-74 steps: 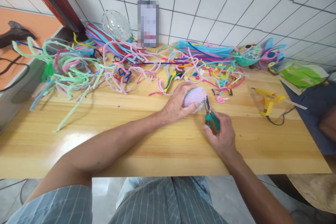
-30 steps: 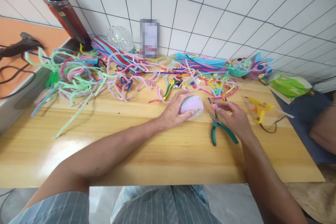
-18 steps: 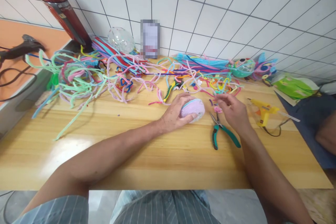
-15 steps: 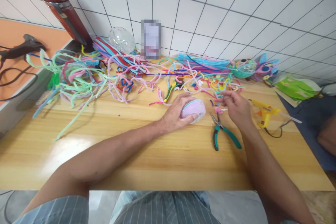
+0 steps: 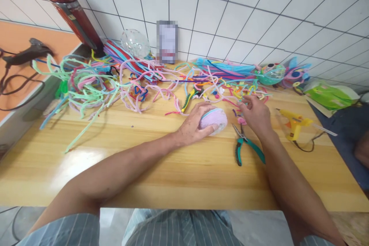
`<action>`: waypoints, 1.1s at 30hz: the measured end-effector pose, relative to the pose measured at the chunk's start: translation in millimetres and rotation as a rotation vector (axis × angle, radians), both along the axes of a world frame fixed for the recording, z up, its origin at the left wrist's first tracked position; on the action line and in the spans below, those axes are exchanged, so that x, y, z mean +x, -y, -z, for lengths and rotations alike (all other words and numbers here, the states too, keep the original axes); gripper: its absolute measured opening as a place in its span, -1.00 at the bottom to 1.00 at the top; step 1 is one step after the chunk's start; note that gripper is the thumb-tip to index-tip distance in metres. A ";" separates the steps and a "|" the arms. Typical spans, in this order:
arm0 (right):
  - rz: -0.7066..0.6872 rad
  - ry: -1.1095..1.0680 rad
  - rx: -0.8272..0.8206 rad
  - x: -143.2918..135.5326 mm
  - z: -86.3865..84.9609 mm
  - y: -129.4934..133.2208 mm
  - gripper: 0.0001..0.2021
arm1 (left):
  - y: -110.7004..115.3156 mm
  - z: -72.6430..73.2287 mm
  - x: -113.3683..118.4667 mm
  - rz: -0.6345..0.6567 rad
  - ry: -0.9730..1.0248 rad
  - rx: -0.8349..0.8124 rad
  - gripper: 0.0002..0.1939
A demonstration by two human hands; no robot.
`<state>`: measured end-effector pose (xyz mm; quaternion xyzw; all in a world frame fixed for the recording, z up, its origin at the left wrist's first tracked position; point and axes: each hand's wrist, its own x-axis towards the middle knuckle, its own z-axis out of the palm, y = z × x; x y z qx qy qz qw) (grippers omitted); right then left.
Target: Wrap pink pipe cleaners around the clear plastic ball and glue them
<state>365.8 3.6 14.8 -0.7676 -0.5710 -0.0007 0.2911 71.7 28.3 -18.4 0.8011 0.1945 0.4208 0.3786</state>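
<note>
A rounded lilac piece with a light-blue band (image 5: 213, 120) rests in my left hand (image 5: 197, 123), whose fingers and thumb wrap round its left side. To the right, my right hand (image 5: 255, 113) is over small coloured scraps at the edge of the pile, its fingertips close together; what lies between them is too small to make out. Teal-handled pliers (image 5: 243, 140) lie open on the wood just below, their tips by a small pink piece (image 5: 241, 121).
Pipe cleaners (image 5: 92, 84) are heaped along the back. Yellow-green pliers (image 5: 188, 99) lie among them. A yellow glue gun (image 5: 294, 123) lies at the right, with a green packet (image 5: 330, 94) behind. A red flask (image 5: 72, 13) and a clear ball (image 5: 135, 42) stand by the wall.
My right hand has shifted slightly, its fingertips now a little higher and further left over the scraps. The left hand still holds the lilac piece. The view has moved a little.
</note>
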 end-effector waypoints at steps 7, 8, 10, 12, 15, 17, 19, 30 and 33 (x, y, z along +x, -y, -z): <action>-0.012 0.013 -0.082 3.1 11.3 -9.2 -0.64 | -1.4 2.1 0.5 -0.001 0.000 -0.007 -0.39; -0.006 0.011 -0.093 2.0 11.2 -9.1 -0.65 | -1.5 2.2 0.6 0.002 0.002 -0.004 -0.39; 0.001 0.005 -0.104 -0.2 10.3 -8.3 -0.69 | -1.6 1.9 0.5 0.008 0.003 -0.001 -0.38; 0.000 -0.004 -0.106 -1.7 8.4 -7.0 -0.71 | -1.7 1.3 0.2 0.010 0.007 0.001 -0.38; -0.016 -0.030 -0.087 -3.0 3.3 -4.4 -0.75 | -1.6 0.6 -0.5 0.010 0.008 0.002 -0.40; -0.009 -0.047 -0.058 -3.9 -1.8 -1.6 -0.76 | -1.4 0.5 -0.8 0.008 0.000 -0.002 -0.41; 0.023 -0.068 -0.016 -5.3 -8.3 2.3 -0.76 | -1.1 0.7 -0.9 0.005 -0.006 -0.012 -0.42; 0.079 -0.428 0.302 -22.4 -37.7 35.8 -0.78 | -1.5 -1.2 -0.7 0.007 0.025 -0.041 -0.43; 0.081 -0.483 0.303 -25.9 -34.9 40.2 -0.76 | -2.2 -1.4 -0.8 0.013 0.025 -0.036 -0.43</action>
